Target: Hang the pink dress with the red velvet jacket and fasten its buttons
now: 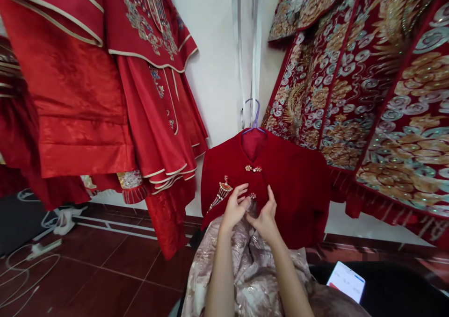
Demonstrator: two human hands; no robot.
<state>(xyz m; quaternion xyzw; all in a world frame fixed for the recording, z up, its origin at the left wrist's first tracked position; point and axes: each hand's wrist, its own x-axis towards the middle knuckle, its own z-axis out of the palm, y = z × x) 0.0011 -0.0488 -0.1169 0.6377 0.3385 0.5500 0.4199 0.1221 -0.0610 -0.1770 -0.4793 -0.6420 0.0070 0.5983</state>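
Jacket [296, 190] up on hanger [257, 116], front to cam! L hand [235, 208] by lower clasp [252, 196], fingers bent, can't tell if gripping; R hand [265, 217] alongside, thumb & fingers apart. Best: front flat, light touch, brooch [225, 186] unsnagged.

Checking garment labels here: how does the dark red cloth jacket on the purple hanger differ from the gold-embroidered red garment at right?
The dark red cloth jacket is largely plain; the gold-embroidered red garment is densely patterned. The jacket has a gold, tasselled ornament; the garment has a fringed hem. Both have red fabric.
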